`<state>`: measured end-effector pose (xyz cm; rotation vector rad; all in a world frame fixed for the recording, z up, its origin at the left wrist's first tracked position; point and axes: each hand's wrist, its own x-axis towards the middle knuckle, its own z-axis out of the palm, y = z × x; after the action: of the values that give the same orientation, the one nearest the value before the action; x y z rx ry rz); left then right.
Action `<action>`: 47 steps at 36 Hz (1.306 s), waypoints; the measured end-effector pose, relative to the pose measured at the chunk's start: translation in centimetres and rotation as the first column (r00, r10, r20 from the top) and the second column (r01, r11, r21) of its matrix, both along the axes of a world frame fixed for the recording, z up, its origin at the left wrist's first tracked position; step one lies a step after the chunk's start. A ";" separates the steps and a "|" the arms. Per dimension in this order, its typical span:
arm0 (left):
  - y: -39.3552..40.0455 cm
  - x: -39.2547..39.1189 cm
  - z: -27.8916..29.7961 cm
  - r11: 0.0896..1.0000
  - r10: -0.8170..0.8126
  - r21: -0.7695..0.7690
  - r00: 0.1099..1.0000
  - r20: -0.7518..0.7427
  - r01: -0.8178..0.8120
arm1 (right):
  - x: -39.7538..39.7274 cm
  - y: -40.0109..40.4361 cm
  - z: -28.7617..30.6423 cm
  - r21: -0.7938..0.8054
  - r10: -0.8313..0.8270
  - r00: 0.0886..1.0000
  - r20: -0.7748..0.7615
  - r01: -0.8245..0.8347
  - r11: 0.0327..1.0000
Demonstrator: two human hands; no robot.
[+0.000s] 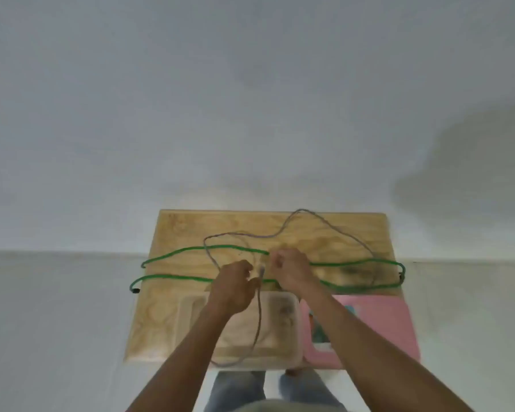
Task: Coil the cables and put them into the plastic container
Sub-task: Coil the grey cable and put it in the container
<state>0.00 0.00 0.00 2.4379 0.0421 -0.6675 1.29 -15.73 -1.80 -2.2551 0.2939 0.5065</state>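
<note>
While both hands meet above the middle of a small wooden table (173, 316), two cables lie spread across it. At the far left, the green cable (173, 257) bends back on itself past the table edge, and its two strands run across the full width to a matching bend at the far right; laid out long like this, it looks untouched and waiting its turn. Next, the left hand (234, 288) has its fingers curled, pinching the thin grey cable (333, 227) near its plug end, which probably serves as the start of a coil. A length of grey cable hangs from that grip down over the clear plastic container (292, 346), which sits at the near edge, close enough to drop coils into. The right hand (290, 270) is curled too, apparently gripping the grey cable, though blur hides the exact contact. Further right, a pink card (393, 322) lies beside the container. Both forearms cover part of the container and card, and the picture printed on the card is unreadable.
</note>
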 end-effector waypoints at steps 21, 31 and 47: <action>-0.7 2.6 -0.2 0.981 -0.163 0.082 0.978 -0.128 0.174 | 2.2 0.6 0.0 0.421 -0.345 0.854 -0.389 0.498 0.758; -1.4 2.3 11.4 0.994 0.009 -0.107 0.973 0.230 0.016 | 3.4 -1.0 12.1 0.598 -0.308 0.951 -0.023 0.260 0.758; -4.7 0.8 26.5 0.968 0.234 -0.158 0.490 0.840 -0.193 | 2.6 -0.9 27.6 0.985 -0.694 0.718 -0.062 0.154 0.072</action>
<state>0.76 -4.69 26.46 2.3881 -0.0674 0.7104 3.92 -16.60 25.80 -0.8033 0.2928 -0.2202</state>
